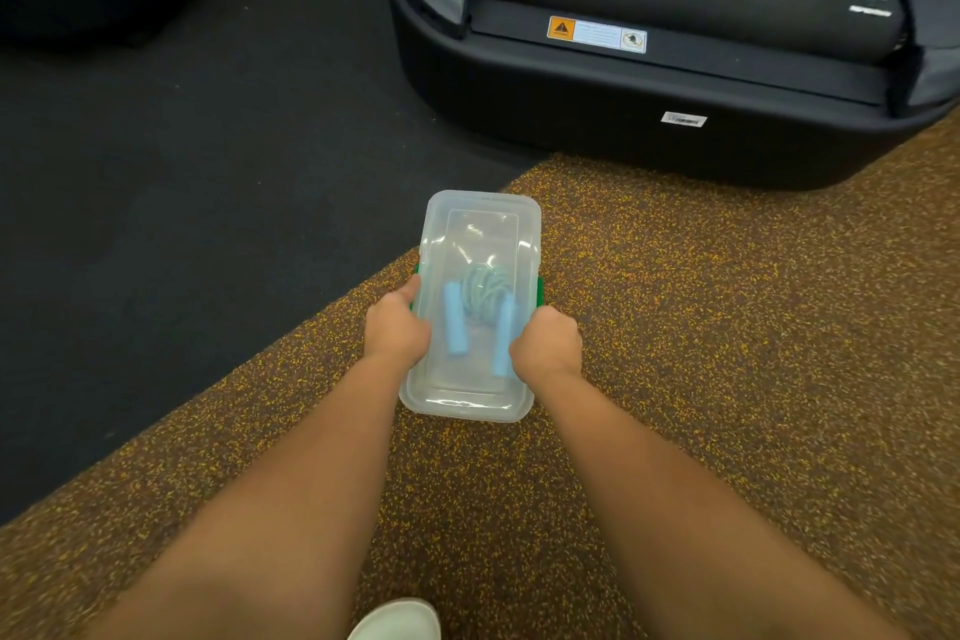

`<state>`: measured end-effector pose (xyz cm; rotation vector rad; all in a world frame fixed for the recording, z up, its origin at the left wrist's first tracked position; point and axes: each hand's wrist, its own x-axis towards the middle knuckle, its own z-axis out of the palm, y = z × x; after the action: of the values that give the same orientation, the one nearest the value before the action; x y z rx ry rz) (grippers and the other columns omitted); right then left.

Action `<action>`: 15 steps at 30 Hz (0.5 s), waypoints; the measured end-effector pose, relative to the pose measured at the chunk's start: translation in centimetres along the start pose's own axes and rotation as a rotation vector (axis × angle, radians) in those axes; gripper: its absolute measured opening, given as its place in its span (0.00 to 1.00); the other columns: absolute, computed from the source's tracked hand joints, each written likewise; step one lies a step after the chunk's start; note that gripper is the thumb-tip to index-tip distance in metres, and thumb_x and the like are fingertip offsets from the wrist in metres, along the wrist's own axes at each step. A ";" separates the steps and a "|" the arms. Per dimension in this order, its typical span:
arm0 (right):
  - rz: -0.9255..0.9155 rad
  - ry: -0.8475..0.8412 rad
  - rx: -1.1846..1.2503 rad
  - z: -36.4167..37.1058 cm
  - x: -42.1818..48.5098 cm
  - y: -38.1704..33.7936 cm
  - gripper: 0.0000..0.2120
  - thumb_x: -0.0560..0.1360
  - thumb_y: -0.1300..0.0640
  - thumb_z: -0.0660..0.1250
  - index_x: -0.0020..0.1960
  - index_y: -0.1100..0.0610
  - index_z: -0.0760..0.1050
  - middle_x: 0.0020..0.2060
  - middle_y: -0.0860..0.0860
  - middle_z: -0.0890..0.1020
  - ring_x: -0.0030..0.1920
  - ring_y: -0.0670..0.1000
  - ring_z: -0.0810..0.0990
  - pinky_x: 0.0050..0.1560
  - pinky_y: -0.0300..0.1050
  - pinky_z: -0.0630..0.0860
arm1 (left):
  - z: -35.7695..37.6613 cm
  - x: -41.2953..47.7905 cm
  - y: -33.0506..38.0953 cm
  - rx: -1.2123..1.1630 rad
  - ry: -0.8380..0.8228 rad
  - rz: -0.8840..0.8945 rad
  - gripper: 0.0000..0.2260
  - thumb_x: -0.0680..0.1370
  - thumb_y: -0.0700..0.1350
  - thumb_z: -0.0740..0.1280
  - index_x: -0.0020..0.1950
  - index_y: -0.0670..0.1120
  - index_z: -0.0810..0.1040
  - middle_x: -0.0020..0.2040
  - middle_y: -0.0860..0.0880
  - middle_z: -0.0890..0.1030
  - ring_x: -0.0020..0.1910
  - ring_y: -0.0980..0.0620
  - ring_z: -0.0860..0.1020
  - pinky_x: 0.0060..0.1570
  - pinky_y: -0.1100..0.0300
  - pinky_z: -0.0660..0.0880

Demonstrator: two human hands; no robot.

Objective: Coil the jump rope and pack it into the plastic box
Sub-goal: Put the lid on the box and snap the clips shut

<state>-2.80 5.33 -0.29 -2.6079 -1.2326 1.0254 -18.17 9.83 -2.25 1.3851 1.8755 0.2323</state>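
A clear plastic box with its lid on lies on the speckled floor in front of me. Through the lid I see the jump rope coiled in a pale green bundle, with its two light blue handles lying side by side below the coil. Green clips show at both long sides of the box. My left hand grips the left side at its clip. My right hand grips the right side at the other clip. Both hands have their fingers curled over the lid's edge.
The rear end of a black treadmill stands beyond the box to the right. Dark rubber flooring lies to the left, the brown speckled mat under the box. The toe of a white shoe shows at the bottom edge.
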 end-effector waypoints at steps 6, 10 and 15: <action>0.026 -0.026 0.022 0.2 0.2 0.0 0.15 0.74 0.64 0.63 0.60 0.64 0.72 0.58 0.61 0.78 0.57 0.62 0.78 0.55 0.53 0.78 | 0.0 -0.1 0.1 0.041 0.005 0.002 0.27 0.78 0.33 0.57 0.75 0.51 0.62 0.67 0.44 0.74 0.62 0.43 0.74 0.60 0.48 0.72; 0.035 -0.056 0.008 0.0 0.6 0.2 0.14 0.75 0.64 0.63 0.60 0.64 0.73 0.58 0.61 0.78 0.58 0.61 0.78 0.55 0.52 0.77 | 0.0 -0.1 0.1 0.062 0.013 0.010 0.21 0.77 0.34 0.59 0.70 0.45 0.70 0.63 0.42 0.77 0.61 0.42 0.75 0.58 0.50 0.73; 0.053 -0.075 0.000 0.5 0.9 0.5 0.13 0.75 0.64 0.61 0.59 0.64 0.74 0.57 0.61 0.79 0.56 0.61 0.79 0.49 0.49 0.77 | 0.2 0.6 -0.5 0.089 -0.010 -0.044 0.23 0.77 0.35 0.59 0.71 0.48 0.69 0.64 0.45 0.77 0.59 0.43 0.76 0.58 0.51 0.74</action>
<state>-2.40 5.58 -1.36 -2.6381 -1.1850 1.1417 -18.48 10.11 -2.97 1.4005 1.9259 0.1209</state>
